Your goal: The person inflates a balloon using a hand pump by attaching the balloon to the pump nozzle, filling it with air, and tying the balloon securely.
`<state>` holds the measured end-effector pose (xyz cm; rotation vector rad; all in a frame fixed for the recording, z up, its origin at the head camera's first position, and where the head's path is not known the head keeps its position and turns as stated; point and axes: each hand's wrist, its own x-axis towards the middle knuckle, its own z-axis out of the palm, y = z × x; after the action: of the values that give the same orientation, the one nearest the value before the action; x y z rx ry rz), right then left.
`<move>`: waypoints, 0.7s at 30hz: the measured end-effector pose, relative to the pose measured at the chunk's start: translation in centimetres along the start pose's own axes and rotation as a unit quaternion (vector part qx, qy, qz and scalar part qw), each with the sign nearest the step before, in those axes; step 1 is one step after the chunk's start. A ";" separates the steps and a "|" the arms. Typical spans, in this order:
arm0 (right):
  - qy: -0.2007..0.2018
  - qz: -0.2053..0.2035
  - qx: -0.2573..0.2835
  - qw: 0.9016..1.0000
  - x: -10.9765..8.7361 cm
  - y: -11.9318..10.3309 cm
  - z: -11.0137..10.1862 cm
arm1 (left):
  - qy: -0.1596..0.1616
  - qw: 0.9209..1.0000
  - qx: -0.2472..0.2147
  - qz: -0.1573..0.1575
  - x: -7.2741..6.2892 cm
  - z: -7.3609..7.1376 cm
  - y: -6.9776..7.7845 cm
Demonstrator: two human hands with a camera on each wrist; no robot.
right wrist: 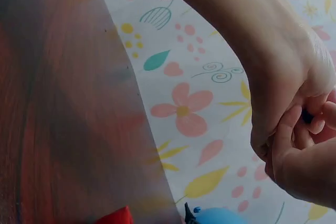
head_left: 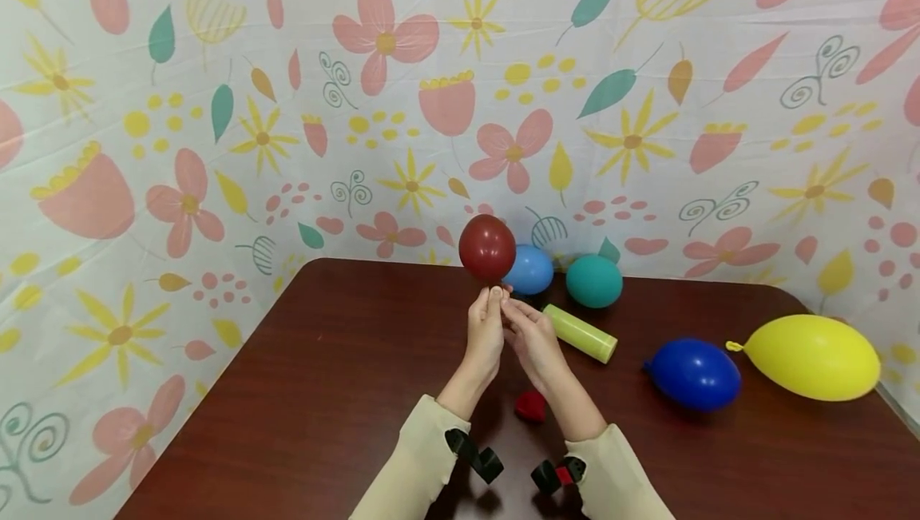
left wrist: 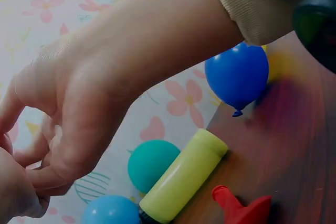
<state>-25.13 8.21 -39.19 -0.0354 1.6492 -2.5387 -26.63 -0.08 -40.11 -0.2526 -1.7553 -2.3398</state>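
Note:
An inflated dark red balloon stands upright above my hands, its neck at my fingertips. My left hand pinches the neck between thumb and curled fingers. From the other side, my right hand grips at the same spot, its fingertips meeting the left ones. Up close in the right wrist view, a small dark bit shows between the fingers. Most of the neck is hidden by the fingers, and the balloon's body is outside both wrist views. Below my right wrist, a limp red balloon lies on the table.
Behind my hands are a light blue balloon and a teal balloon. A yellow-green pump-like cylinder lies just right of my hands. Farther right rest a dark blue balloon and a yellow balloon. A flowered cloth hangs behind the brown table.

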 end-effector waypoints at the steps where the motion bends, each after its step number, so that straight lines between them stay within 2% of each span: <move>1: -0.010 0.002 0.012 1.000 0.0 0.1 -0.1 | 0.000 1.000 0.005 0.007 -0.1 0.0 -0.1; 4: -0.037 -0.007 0.024 0.999 0.1 0.7 -0.4 | 0.006 1.000 0.016 0.025 -0.1 0.1 -0.4; 9: -0.059 -0.060 0.041 0.996 0.2 1.4 -1.0 | -0.001 1.000 -0.011 0.015 0.0 0.4 -0.7; 13: -0.041 -0.087 0.055 0.994 0.4 1.7 -1.2 | -0.005 1.000 -0.029 0.008 0.1 0.6 -0.7; 18: 0.014 -0.064 0.062 0.996 0.6 1.7 -0.8 | 0.015 0.999 -0.031 0.006 -0.1 0.8 -0.5; 21: 0.031 -0.055 0.082 0.995 0.4 1.6 -0.6 | 0.022 0.999 -0.040 -0.003 -0.3 1.0 -0.5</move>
<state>-25.48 8.03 -40.94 -0.0341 1.4918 -2.7773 -26.43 1.01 -40.38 -0.2068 -1.6463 -2.4037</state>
